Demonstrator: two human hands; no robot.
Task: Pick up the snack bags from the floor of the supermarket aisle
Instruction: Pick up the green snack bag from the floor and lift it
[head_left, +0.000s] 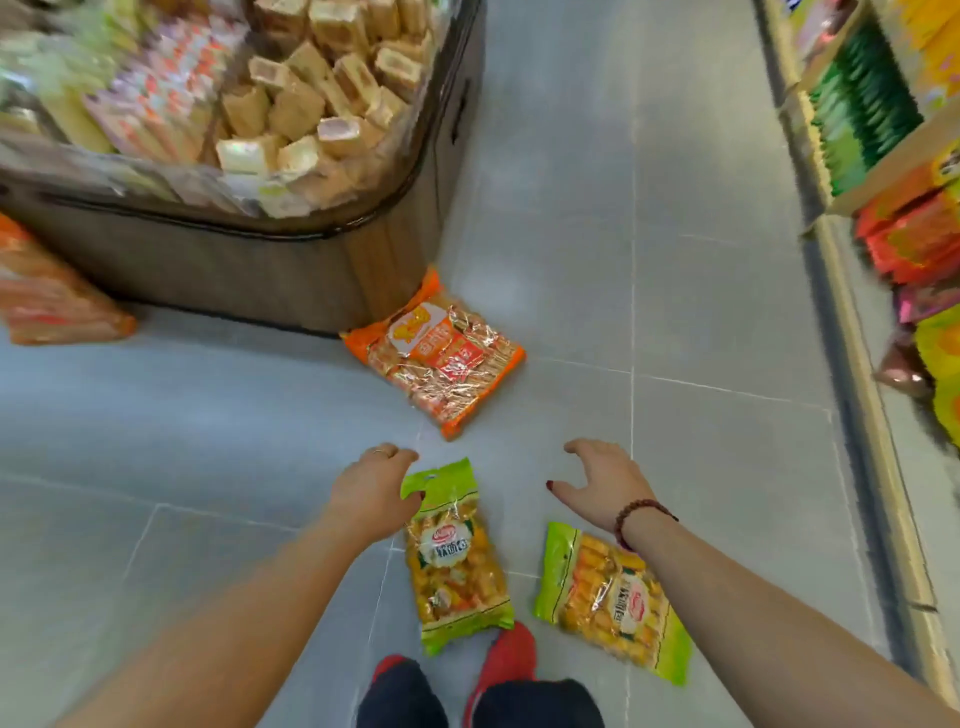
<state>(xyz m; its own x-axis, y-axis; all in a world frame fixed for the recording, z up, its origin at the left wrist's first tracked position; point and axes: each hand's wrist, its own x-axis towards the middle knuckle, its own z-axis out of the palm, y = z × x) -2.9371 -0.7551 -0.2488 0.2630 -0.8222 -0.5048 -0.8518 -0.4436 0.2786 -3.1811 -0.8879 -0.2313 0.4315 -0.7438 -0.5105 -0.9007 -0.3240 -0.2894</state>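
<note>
Nearest me: shoes (511, 649) on the floor (701, 312), one toe touching the lower edge of the middle green bag (457, 556). The right green bag (608, 597) lies flat just beside it, partly under my right forearm.

Hands: the left hand (371, 493) is palm down with fingers curled, thumb at the green header strip of the middle bag. I cannot tell whether it pinches the strip or only touches it. The right hand (602, 483) is spread wide, thumb out and empty, hovering over bare floor between the middle bag and the orange bag (436, 353). Both arms reach forward and down, wrists roughly level.

Step in hand, as I judge it: take the middle bag by its header. Note to self: get the thumb under the strip and the fingers over it, because the film looks slick and the filled body would slide. Lift straight up, clear of the shoe.

Farther out: the orange bag rests against the corner of the bin (260, 270). A second orange bag (52, 296) lies at the bin's left side, blurred. The right hand is the better placed for the first of these.
</note>
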